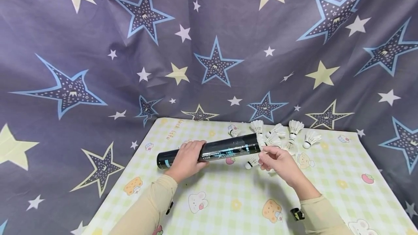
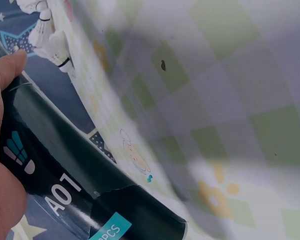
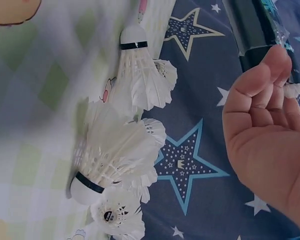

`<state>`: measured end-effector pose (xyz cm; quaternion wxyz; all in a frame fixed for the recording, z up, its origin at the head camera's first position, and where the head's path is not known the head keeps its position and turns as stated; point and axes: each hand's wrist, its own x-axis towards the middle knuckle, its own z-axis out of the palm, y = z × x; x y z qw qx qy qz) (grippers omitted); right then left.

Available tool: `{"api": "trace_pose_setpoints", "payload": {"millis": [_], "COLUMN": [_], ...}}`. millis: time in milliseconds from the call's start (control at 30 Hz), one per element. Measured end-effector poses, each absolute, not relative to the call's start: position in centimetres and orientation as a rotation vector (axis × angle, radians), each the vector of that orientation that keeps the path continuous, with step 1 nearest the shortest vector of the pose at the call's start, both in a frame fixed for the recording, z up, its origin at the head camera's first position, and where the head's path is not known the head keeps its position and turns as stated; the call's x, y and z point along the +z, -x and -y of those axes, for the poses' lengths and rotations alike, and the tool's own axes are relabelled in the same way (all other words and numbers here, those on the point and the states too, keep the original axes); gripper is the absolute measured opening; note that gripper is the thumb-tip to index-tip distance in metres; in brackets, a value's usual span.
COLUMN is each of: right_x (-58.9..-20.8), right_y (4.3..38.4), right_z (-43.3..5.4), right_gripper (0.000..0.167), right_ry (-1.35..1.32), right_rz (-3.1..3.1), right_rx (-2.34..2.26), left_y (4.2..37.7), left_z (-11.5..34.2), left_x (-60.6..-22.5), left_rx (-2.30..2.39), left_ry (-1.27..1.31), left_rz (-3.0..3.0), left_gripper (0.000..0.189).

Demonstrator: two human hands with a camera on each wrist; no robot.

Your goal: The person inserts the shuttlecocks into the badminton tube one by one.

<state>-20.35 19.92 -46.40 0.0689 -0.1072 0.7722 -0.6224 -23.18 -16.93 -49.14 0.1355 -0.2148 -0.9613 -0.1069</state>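
Observation:
A long black shuttlecock tube (image 1: 228, 148) is held tilted above the table, its right end higher. My left hand (image 1: 187, 158) grips it near its left end, thumb on the near side; white "A01" lettering shows on the tube (image 2: 45, 165) in the left wrist view. At the tube's right end, my right hand (image 1: 281, 164) has its fingers curled. Between its fingertips and the tube's mouth shows a white feathery edge (image 3: 293, 90), apparently a shuttlecock mostly hidden by the fingers. Several white feather shuttlecocks (image 1: 295, 129) lie just beyond and beside that hand.
The table's green-checked cloth (image 1: 228, 217) carries cartoon prints. One shuttlecock (image 1: 311, 139) lies to the right of the group, another (image 1: 252, 163) close under the tube's right end. A dark star-patterned curtain (image 1: 209, 24) hangs behind the table.

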Motion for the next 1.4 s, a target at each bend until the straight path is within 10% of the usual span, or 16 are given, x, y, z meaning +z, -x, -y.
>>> {"api": "trace_pose_setpoints", "payload": {"millis": [700,933,1400], "right_x": [-47.0,-46.4,-50.2], "right_y": [20.4,20.8,21.0], "right_z": [-17.5,-21.5,-29.0], "right_gripper": [0.035,0.057,0.047], "right_ry": [0.455,0.331,-0.002], "right_rz": [-2.179,-2.307,-2.652], "right_rx": [-1.775,-1.794,-1.481], "left_y": [22.7,22.9,22.5], "left_z": [16.8,18.5,20.8], "left_x": [-49.3,-49.8,-50.5], "left_rx": [-0.334,-0.354,-0.290], "left_ry": [0.643,0.590,0.558], "left_rz": [2.788,2.798,2.800], "left_gripper": [0.079,0.081,0.080]}}
